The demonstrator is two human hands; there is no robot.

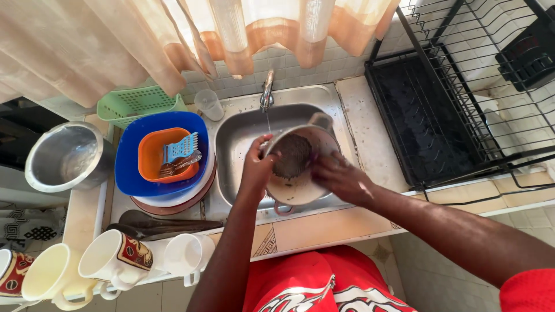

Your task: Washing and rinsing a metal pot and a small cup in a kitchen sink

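A round metal pot [292, 190], grimy inside with dark residue, is tilted over the steel sink [231, 144]. My left hand [256, 164] grips its left rim. My right hand [341, 179] presses into the pot on its right side, fingers closed as if around a scrubber I cannot make out. A thin stream of water runs from the tap [266, 89] just above the pot.
Left of the sink stands a blue basin [130, 167] holding an orange bowl [149, 157] with forks. A steel pot [63, 156], a green basket [136, 104] and a clear cup [208, 105] are behind. Mugs [113, 260] line the front. A black dish rack [451, 104] stands right.
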